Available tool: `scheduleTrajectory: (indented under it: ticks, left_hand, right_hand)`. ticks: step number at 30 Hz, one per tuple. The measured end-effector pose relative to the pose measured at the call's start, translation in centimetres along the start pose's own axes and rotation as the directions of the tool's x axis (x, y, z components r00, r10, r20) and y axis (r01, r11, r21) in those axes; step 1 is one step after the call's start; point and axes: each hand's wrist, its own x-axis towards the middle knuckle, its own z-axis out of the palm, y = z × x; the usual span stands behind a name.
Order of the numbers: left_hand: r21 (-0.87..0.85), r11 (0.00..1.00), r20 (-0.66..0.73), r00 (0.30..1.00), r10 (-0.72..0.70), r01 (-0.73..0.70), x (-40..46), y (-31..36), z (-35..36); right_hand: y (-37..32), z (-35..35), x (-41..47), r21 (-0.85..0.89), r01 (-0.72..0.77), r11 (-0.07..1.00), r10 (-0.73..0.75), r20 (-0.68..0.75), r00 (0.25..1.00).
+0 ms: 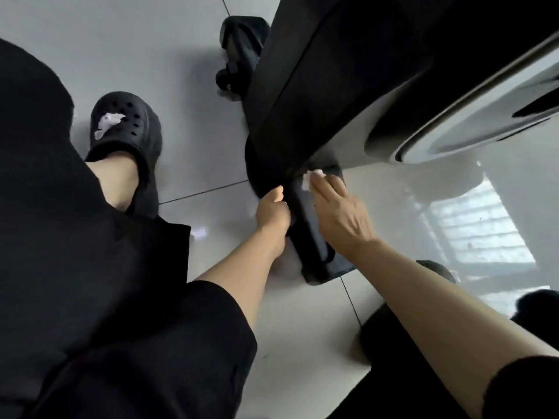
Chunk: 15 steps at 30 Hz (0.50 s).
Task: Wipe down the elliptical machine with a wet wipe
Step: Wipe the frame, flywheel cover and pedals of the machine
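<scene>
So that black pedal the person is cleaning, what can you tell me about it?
The pedal is a long black footplate, plastic by its look, with a raised rim, lying low over the glossy tiled floor below the machine's housing. The left hand grips its left edge. The right hand presses a white wet wipe against its far end, where it meets the machine.

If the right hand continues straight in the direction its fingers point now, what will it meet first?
The right hand presses the white wipe on the black pedal, fingers pointing toward the machine. Straight on, it would likely meet the dark housing just beyond the wipe, though depth is unclear.
</scene>
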Motion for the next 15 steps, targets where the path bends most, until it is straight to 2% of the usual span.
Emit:
scheduleTrajectory:
  ticks: [2,4,6,9,12,15]
  left_hand:
    - [0.005,1.000,0.005,1.000,0.007,-0.007,0.0,-0.9,-0.2]
    - [0.049,0.998,0.003,0.999,0.034,-0.034,0.2,-1.1,0.1]
    - [0.112,0.992,-0.003,0.998,0.066,-0.065,0.3,-1.1,0.6]
    - [0.162,0.982,-0.007,0.995,0.098,-0.096,0.4,-1.7,1.4]
    - [0.235,0.965,-0.021,0.992,0.123,-0.115,-0.8,-2.5,2.0]
    - [0.310,0.931,0.001,0.980,0.201,-0.191,-1.7,-3.2,2.7]
  right_hand:
    - [0.0,2.2,-0.7,0.156,-0.211,0.965,0.197,0.106,0.975]
    - [-0.3,3.5,0.3,0.240,-0.279,0.930,0.222,0.240,0.945]
    - [-1.0,4.2,0.7,0.287,-0.324,0.901,0.241,0.290,0.926]
    - [-1.9,4.9,-1.8,0.275,-0.397,0.876,0.360,0.177,0.916]
    - [-2.3,5.6,-5.7,0.248,-0.357,0.900,0.373,-0.019,0.928]
    - [-1.8,5.6,-5.1,0.228,-0.369,0.901,0.381,-0.007,0.925]
